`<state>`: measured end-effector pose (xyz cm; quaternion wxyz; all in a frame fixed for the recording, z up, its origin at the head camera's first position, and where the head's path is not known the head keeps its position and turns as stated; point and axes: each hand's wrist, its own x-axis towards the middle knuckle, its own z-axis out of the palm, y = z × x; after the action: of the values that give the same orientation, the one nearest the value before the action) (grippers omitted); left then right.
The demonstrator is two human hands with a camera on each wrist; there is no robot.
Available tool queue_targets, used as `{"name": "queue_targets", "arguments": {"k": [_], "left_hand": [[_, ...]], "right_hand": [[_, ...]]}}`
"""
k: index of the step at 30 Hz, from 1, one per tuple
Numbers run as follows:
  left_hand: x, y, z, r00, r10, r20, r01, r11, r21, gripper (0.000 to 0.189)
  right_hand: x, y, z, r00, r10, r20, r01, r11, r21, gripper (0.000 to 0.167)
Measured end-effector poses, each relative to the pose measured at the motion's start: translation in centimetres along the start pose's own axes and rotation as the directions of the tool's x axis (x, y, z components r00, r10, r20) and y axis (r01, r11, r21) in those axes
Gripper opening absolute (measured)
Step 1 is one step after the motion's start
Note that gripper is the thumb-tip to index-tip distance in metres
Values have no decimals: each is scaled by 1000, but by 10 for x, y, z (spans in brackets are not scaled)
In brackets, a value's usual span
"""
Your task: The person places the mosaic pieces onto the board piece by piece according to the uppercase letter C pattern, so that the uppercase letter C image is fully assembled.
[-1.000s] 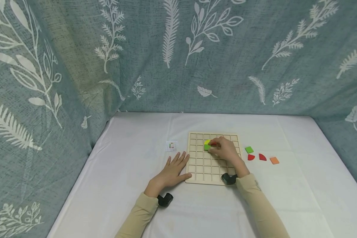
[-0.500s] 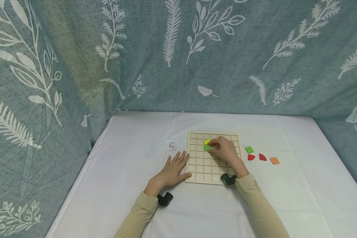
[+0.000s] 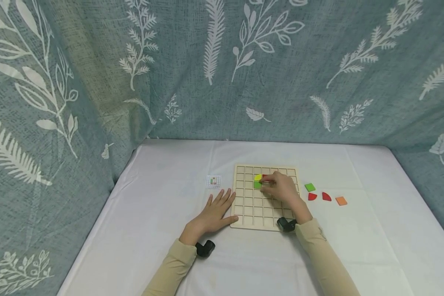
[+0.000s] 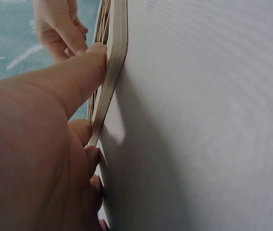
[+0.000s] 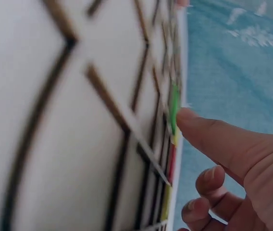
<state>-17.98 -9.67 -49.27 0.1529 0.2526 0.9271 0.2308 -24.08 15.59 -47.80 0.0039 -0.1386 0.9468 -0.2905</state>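
Note:
My left hand [image 3: 212, 216] lies flat with spread fingers at the left side of a wooden grid board [image 3: 246, 209]. In the left wrist view its thumb [image 4: 79, 77] rests on the board's edge. Over the upper part of the board my right hand [image 3: 283, 189] hovers low, its fingertips right at a green square tile [image 3: 257, 184]. One outstretched digit [image 5: 208, 132] meets the green tile in the right wrist view, while the other fingers bend loosely and hold nothing. A yellow rounded piece [image 3: 257, 177] sits above the green tile, and a red piece [image 3: 264, 177] is partly covered by the hand.
Right of the board lie a green tile [image 3: 310, 187], two red quarter-round pieces [image 3: 326, 196] and an orange square [image 3: 341, 201]. A small printed pattern card [image 3: 213, 181] lies left of the board. Patterned curtain [image 3: 222, 82] hangs behind the white table.
The right hand has drawn back slightly to the right, and its fingertips have parted from round the green tile, showing more of the yellow and red pieces. The left hand has stayed put.

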Motion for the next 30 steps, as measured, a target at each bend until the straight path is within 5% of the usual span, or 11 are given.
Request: {"name": "queue_targets", "arguments": {"k": [6,30], "left_hand": [[-1,2,-2,1000,0,-1,0,1000,-2,71],[-2,2,-1,1000,-4,-2,4,1000,-9,72]], "right_hand": [[-5,10,-14,1000,8,-10,-7,993,118,22],[-27,52,-53,1000,30,-2,-30,996,86,27]]}}
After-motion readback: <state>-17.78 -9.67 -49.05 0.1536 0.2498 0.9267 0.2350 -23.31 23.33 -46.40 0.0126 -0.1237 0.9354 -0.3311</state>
